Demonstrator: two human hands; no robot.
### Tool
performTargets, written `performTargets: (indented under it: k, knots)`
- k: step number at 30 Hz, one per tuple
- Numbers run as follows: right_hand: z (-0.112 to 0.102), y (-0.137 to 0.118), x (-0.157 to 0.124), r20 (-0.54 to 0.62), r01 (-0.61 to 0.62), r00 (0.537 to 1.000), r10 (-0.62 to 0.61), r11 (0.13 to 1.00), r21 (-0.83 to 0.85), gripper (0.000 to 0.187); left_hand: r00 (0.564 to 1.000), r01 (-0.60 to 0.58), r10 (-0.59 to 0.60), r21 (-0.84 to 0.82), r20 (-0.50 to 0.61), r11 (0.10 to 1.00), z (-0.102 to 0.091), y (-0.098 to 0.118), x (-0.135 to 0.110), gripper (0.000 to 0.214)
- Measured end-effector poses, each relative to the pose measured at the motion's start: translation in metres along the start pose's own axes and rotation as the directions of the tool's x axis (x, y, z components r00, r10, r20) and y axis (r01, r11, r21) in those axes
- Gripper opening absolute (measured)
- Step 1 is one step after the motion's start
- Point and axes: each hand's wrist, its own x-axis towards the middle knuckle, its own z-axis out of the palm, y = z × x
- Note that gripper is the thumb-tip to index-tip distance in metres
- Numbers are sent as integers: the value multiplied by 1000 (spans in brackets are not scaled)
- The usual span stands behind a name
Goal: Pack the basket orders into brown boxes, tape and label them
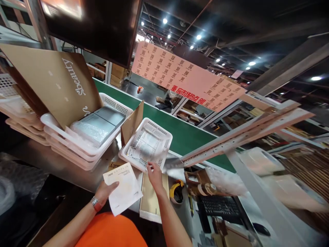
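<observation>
In the lower centre of the frame, the left hand (104,192) is closed on a white sheet of paper (124,188), thumb on top, holding it over the near edge of the bench (64,164). Just right of it, the right hand (155,175) reaches up to the near rim of a small white basket (167,137) with printed papers lying inside. Its fingers are curled at the rim, but whether they grip anything I cannot tell. To the left sits a stack of larger baskets (55,132) under a brown cardboard sheet (51,79). A yellow tape dispenser (177,192) and a keyboard (218,205) lie to the right.
</observation>
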Motion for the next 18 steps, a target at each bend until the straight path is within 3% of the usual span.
performTargets:
  k: [4,7,9,13,15,18]
  knots:
    - [17,6,79,124,-72,988,97,979,-189,22,1000,-8,9,36,-29,999,-5,-5,4,83]
    - [33,13,104,178,-102,974,139,974,-203,8,999,-27,28,25,-37,999,-6,-7,3,82]
    - [35,16,108,202,-116,967,154,975,-191,15,998,-43,44,22,-35,999,-8,-8,3,80]
    - [24,13,93,196,-101,974,111,993,-62,23,996,-62,65,45,-63,997,-12,-14,8,80]
    - [24,6,66,203,-93,976,84,995,31,26,995,-63,67,58,-67,996,-12,-18,14,78]
    - [36,-5,5,347,-150,934,81,973,178,35,997,-67,72,104,-41,992,-7,-24,22,74]
